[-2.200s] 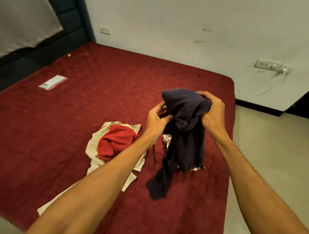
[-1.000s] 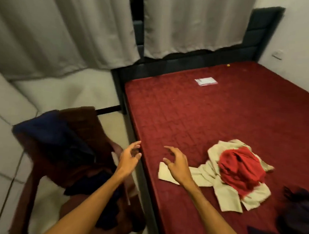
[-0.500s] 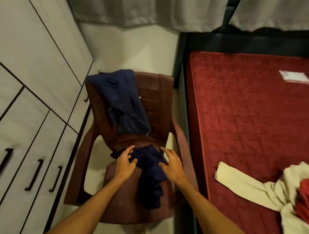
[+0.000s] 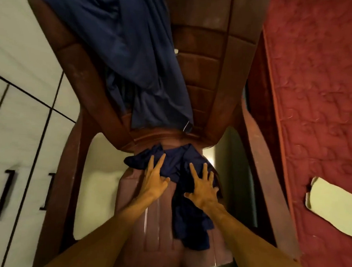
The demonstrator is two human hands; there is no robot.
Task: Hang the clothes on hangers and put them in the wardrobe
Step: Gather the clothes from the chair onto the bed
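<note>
A crumpled dark navy garment (image 4: 188, 215) lies on the seat of a brown plastic chair (image 4: 200, 43). My left hand (image 4: 154, 178) lies over its upper left edge with fingers spread. My right hand (image 4: 203, 186) rests flat on the garment, fingers splayed. Neither hand grips the cloth. A second blue garment (image 4: 123, 46) drapes over the chair's backrest. No hanger is in view.
White wardrobe doors with black handles (image 4: 2, 194) stand close on the left of the chair. The bed with its red quilted cover (image 4: 324, 85) runs along the right, with a cream cloth (image 4: 336, 209) lying at its edge.
The view turned from the bed to the chair and moved in close. Both hands, empty since leaving the bed, have come down onto the navy garment on the seat.
</note>
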